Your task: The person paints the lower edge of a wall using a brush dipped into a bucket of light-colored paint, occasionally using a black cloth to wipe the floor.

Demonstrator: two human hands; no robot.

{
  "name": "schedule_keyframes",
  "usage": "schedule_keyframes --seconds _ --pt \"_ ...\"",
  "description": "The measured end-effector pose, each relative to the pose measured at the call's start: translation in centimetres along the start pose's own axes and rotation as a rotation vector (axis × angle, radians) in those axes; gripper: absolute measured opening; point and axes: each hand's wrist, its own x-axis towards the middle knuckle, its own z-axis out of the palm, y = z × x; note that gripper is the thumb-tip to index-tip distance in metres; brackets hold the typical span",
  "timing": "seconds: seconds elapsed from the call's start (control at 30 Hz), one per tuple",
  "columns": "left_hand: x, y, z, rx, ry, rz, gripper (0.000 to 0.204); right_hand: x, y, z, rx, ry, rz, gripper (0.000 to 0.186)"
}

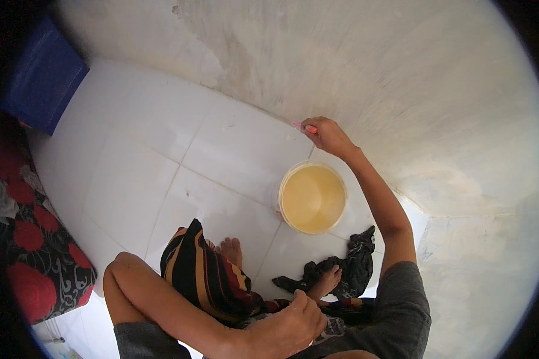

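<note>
My right hand is closed around a small brush-like tool with an orange-red handle and a pink end. The pink end meets the line where the stained wall joins the floor. A round, pale bucket of cloudy yellowish liquid stands on the floor below that hand. My left hand is near my lap with its fingers curled in, beside grey patterned cloth; what it holds, if anything, is hidden. A black cloth lies crumpled around my right foot.
White floor tiles have faint wet marks and small specks. A blue box-shaped object stands at the far left. Below it is a red and black floral cushion or mattress. Striped cloth drapes over my legs. The wall turns a corner at right.
</note>
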Motion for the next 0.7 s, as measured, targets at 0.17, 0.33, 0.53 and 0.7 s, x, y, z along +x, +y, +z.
schedule_keyframes --seconds 0.17,0.33,0.53,0.7 --pt "-0.2 0.0 0.0 -0.019 -0.024 -0.018 0.028 -2.4 1.7 -2.0 0.012 0.249 0.087 0.01" --pt "-0.2 0.1 -0.4 0.008 -0.08 -0.013 0.029 -6.0 -5.1 -9.9 -0.128 0.654 0.005 0.018" --pt "-0.2 0.0 -0.7 -0.001 -0.069 0.035 0.029 -7.8 -4.3 -6.5 0.035 0.334 -0.031 0.017" --pt "0.2 0.2 -0.5 -0.013 -0.026 0.014 0.031 -8.0 3.1 -0.1 -0.069 0.113 0.099 0.015"
